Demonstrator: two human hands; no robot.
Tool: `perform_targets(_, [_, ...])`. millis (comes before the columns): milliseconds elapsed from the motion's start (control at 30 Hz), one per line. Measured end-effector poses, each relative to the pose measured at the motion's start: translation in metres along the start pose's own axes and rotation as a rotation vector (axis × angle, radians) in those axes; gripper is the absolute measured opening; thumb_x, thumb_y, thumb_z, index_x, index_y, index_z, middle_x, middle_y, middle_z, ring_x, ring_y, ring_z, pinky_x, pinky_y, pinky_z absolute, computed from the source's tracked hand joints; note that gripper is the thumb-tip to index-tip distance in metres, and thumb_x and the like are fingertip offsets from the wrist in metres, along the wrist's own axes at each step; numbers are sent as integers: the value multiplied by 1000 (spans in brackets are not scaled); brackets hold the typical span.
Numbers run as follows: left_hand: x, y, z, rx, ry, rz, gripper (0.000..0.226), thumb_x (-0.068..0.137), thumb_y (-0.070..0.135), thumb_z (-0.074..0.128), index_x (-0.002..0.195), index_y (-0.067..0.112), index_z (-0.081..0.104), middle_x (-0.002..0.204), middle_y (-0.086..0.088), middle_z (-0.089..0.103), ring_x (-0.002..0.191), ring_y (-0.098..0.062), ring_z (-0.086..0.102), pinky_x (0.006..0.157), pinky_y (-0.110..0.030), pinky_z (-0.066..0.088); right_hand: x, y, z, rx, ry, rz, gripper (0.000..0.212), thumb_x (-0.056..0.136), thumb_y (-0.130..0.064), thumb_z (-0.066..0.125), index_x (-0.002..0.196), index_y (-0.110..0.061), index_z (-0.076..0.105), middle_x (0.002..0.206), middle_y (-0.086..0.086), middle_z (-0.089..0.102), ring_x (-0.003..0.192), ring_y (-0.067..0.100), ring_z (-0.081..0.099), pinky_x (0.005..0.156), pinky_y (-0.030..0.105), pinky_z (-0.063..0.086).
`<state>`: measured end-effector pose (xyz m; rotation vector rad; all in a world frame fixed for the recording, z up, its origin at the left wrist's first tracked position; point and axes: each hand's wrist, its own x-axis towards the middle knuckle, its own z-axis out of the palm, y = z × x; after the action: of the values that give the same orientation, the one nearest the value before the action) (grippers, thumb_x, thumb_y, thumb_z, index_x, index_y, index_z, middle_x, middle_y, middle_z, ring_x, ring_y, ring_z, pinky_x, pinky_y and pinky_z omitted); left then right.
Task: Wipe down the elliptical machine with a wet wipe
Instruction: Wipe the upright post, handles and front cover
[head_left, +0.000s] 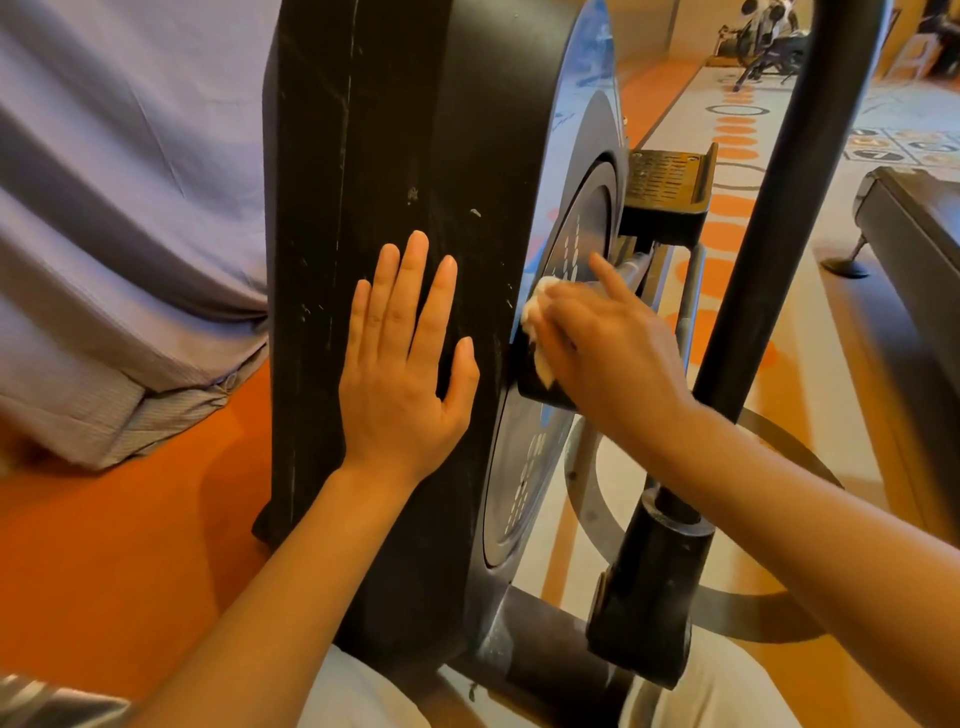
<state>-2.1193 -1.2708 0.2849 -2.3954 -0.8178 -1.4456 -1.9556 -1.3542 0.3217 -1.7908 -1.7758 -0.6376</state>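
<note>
While under the right hand (608, 353), wet wipe (537, 317) against crank.

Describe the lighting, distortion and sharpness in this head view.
Head view: warm, orange-tinted indoor light; wide-angle bending bows the black housing and upright post; left hand sharp, right hand and wipe slightly soft; the far equipment blurred.

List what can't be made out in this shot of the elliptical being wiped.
- Wipe: mostly hidden under the right hand; its full extent can't be told.
- Crank where the wipe presses: covered by that hand.
- Housing under the left hand: palm hides it; its top is cut off by the upper edge.
- Far machines: too small and blurred to identify.
- Upright bar: top cut off.
</note>
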Motion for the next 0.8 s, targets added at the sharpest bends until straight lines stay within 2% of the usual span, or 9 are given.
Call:
perform_targets(67, [0, 0, 0, 1, 2, -1, 55, 99, 24, 46, 149, 6, 33, 158, -17, 25, 149, -33, 17, 122, -46, 13, 7, -2, -4, 5, -7, 117, 18, 92, -14, 61, 101, 0, 69, 106, 14, 70, 106, 32, 62, 99, 39, 38])
perform_targets(133, [-1, -1, 0, 3, 1, 2, 55, 99, 24, 47, 149, 6, 34, 158, -17, 25, 149, -32, 17, 122, -46, 14, -7, -4, 1, 11, 49, 33, 24, 82, -11, 70, 102, 2, 70, 108, 19, 69, 107, 40, 63, 97, 49, 45])
perform_targets(167, [-1, -1, 0, 3, 2, 3, 55, 99, 24, 47, 149, 6, 34, 158, -17, 25, 149, -32, 17, 122, -47, 14, -18, -2, 4, 24, 66, -37, 27, 82, -13, 68, 105, 1, 70, 112, 19, 68, 109, 39, 63, 98, 51, 44])
perform_targets(267, [-1, -2, 0, 3, 11, 5, 54, 99, 24, 46, 149, 6, 34, 158, -17, 25, 149, -32, 17, 122, -47, 15, -31, 7, 5, 70, 93, -155, 34, 92, -25, 52, 111, -3, 69, 120, 15, 66, 117, 30, 60, 102, 45, 45])
perform_targets(433, [0, -1, 1, -3, 18, 11, 53, 100, 25, 46, 148, 6, 35, 157, -18, 27, 148, -33, 18, 121, -48, 16, -8, 10, 7, 167, 140, -87, 40, 91, -31, 52, 112, -1, 66, 118, 16, 66, 110, 32, 63, 92, 44, 52])
perform_targets(533, [0, -1, 1, -13, 26, 14, 53, 99, 24, 47, 148, 5, 35, 156, -18, 27, 148, -32, 17, 121, -47, 15, -5, 10, 10, 112, 185, -114, 31, 88, -23, 59, 107, 0, 68, 115, 19, 65, 106, 35, 63, 86, 42, 53])
perform_targets(633, [0, -2, 1, -14, 26, 11, 53, 99, 23, 47, 147, 4, 36, 156, -19, 27, 148, -32, 17, 121, -47, 15, -4, 8, 6, 241, 130, -75, 14, 85, -8, 67, 97, -2, 71, 103, 13, 68, 96, 29, 65, 75, 41, 57])
perform_targets(700, [-1, -1, 1, -16, 24, 10, 53, 99, 23, 48, 147, 4, 36, 156, -19, 28, 148, -33, 18, 121, -48, 16, -7, 8, 4, 277, 101, -132, 15, 90, -9, 59, 95, -4, 71, 102, 9, 67, 97, 23, 62, 81, 38, 53])
perform_targets(800, [0, -1, 1, -17, 22, 11, 52, 100, 23, 47, 147, 4, 36, 156, -19, 27, 148, -33, 17, 121, -49, 17, -18, 12, 8, 107, 101, -389, 25, 90, -16, 53, 95, -3, 73, 104, 13, 69, 103, 27, 64, 96, 34, 46])
